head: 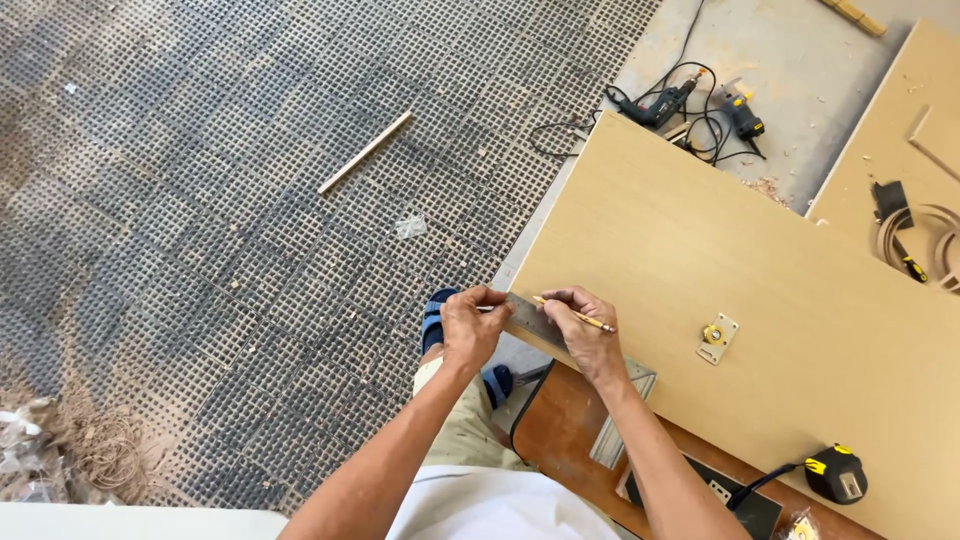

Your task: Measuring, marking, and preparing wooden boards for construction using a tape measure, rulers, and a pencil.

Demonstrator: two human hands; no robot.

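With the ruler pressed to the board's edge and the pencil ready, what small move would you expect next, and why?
Probably a short pencil stroke along the metal square. The left hand pins it against the board edge, and the right hand holds the pencil across it.

yellow pencil (580, 318) and flat steel square (530, 318) at pale board (750, 270) edge

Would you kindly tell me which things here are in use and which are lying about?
In use: left hand; right hand; yellow pencil; flat grey metal square; pale wooden board.

Lying about: yellow-black tape measure; small metal hinge plate; two power drills; thin wooden stick.
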